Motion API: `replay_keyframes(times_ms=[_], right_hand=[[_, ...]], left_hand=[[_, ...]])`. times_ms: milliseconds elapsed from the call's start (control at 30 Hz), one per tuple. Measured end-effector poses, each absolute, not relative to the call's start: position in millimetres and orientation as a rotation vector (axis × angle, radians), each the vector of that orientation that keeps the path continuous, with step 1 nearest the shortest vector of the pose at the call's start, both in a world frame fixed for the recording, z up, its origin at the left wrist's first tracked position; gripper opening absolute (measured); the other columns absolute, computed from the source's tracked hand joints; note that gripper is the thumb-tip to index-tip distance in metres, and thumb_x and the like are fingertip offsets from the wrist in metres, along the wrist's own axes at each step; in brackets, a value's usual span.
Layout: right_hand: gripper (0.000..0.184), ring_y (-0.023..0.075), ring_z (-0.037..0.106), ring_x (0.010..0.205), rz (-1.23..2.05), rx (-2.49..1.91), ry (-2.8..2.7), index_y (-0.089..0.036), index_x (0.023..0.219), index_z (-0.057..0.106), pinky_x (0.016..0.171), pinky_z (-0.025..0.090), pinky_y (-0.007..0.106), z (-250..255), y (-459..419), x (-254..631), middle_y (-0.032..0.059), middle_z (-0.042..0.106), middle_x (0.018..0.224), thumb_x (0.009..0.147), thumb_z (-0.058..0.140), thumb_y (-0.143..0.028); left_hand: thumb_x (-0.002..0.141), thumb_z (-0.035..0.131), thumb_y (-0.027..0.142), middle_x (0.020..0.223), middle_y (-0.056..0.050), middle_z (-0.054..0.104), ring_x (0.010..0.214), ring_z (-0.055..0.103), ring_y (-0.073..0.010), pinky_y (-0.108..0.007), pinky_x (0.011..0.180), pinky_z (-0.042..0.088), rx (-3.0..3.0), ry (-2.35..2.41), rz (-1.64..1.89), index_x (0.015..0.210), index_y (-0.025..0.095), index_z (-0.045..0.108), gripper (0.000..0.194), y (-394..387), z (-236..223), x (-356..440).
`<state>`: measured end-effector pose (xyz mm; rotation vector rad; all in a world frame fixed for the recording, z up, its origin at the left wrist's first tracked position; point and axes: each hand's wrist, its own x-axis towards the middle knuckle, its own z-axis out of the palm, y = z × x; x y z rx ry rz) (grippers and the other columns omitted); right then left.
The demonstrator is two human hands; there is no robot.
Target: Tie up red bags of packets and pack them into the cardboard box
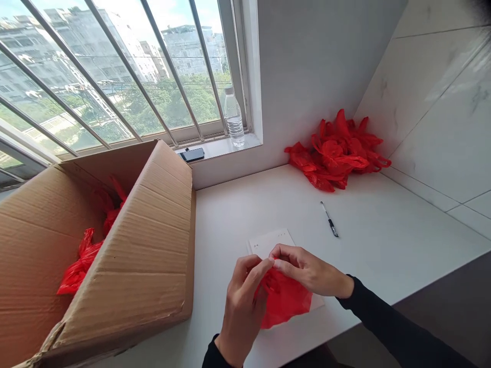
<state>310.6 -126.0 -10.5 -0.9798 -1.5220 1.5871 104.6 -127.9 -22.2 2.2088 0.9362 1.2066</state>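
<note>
We get bright daylight through the barred window [123,76], the sky [169,11] beyond it partly bleached white. Right of the window, the grey wall [303,66] sits in soft shade; below the window, the cardboard box [148,248] is dim inside. Farthest right of the window, we see faint glare on tiles [433,102] and a dark blur [484,10].

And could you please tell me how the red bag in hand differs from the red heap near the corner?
The red bag is pinched by the left hand and right hand, while the red heap lies untouched farther back. The red bag is smaller and partly spread flat; the red heap is bulkier and crumpled. Both look like thin red plastic.
</note>
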Motion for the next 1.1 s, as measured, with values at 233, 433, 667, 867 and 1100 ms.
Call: replay_keyframes(times_ms=[233,433,667,867,1100], right_hand=[[0.035,0.0147,0.055,0.08,1.565,-1.018,-1.402,-0.024,0.125,0.052,0.077,0.045,0.03,-4,-136,313,-0.0019,0.06,0.09,0.104,0.057,-0.052],[0.06,0.0171,0.058,0.084,1.254,-1.305,-1.529,-0.033,0.152,0.039,0.089,0.049,0.037,-3,-149,325,-0.0034,0.059,0.089,0.099,0.065,-0.043],[0.048,0.0284,0.063,0.114,0.748,-1.613,-1.194,-0.036,0.144,0.05,0.098,0.054,0.048,-5,-197,345,0.0068,0.065,0.125,0.099,0.062,-0.048],[0.037,0.0261,0.067,0.097,0.47,-1.093,-1.763,-0.036,0.123,0.058,0.083,0.061,0.041,40,-204,298,0.0055,0.069,0.101,0.097,0.053,-0.01],[0.028,0.0191,0.052,0.051,0.834,-1.385,-2.252,-0.021,0.095,0.062,0.048,0.042,0.033,-2,-171,296,0.0031,0.062,0.069,0.08,0.048,-0.001]], left_hand=[[0.093,0.046,-0.005,0.111,-0.005,0.063,0.093,0.066,-0.0161,-0.025,0.072,0.056,2.065,0.975,1.091,0.147,0.038,0.055,0.07,-133,-24,103],[0.095,0.046,0.003,0.102,-0.004,0.067,0.087,0.066,-0.0177,-0.028,0.072,0.055,2.031,1.161,0.95,0.137,0.032,0.064,0.054,-134,-16,87],[0.089,0.069,0.028,0.1,-0.004,0.063,0.09,0.064,-0.022,-0.029,0.073,0.05,1.811,1.604,1.11,0.113,0.031,0.077,0.025,-162,2,72],[0.087,0.075,0.05,0.084,0.003,0.069,0.07,0.059,-0.0162,-0.024,0.064,0.048,1.301,1.531,0.98,0.097,0.029,0.067,0.025,-170,30,84],[0.093,0.071,0.042,0.106,-0.006,0.072,0.104,0.065,-0.0238,-0.032,0.084,0.057,0.785,1.139,1.102,0.098,0.022,0.076,0.021,-167,17,84]])
